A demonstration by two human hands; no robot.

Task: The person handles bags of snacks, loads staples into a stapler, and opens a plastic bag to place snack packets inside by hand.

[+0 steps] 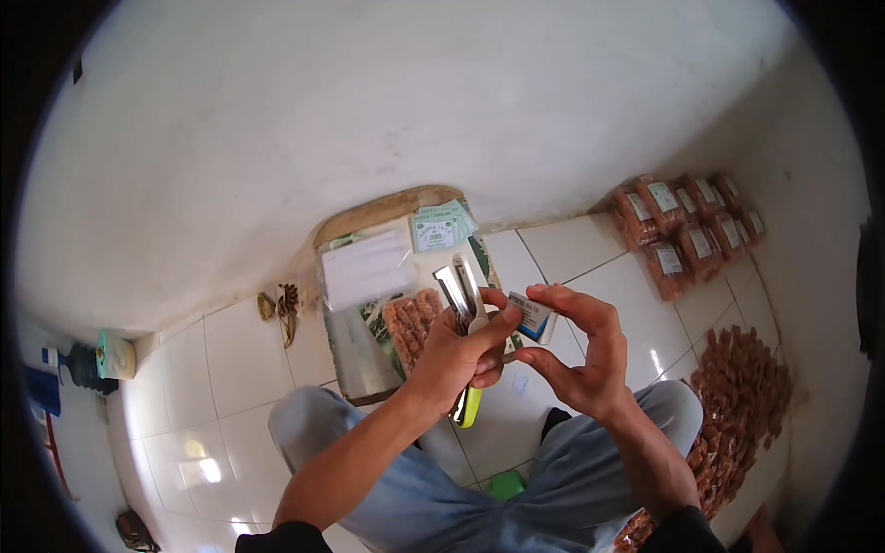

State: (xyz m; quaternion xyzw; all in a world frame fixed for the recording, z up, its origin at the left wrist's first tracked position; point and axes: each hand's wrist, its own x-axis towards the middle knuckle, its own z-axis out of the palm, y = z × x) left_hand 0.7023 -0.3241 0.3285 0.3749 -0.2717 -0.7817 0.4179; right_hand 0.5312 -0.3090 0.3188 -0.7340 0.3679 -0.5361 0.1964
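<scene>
My left hand [452,359] is wrapped round a stapler [467,276] with a lime-green end; its metal arms stand apart at the top. Between the fingertips of my right hand [590,355] is a small printed staple box [530,316], blue and white. My left thumb and forefinger reach to the box's left side and appear to touch it. Just behind my left hand, a clear packet of brown pieces [410,323] lies on a low board [387,207], partly covered by that hand.
On the board lie white plastic sleeves [367,267] and printed green labels [435,232]. Labelled packets [691,230] are stacked by the wall at right. A heap of brown pieces [742,387] spreads beside my right knee. Dried brown bits [281,309] lie left of the board.
</scene>
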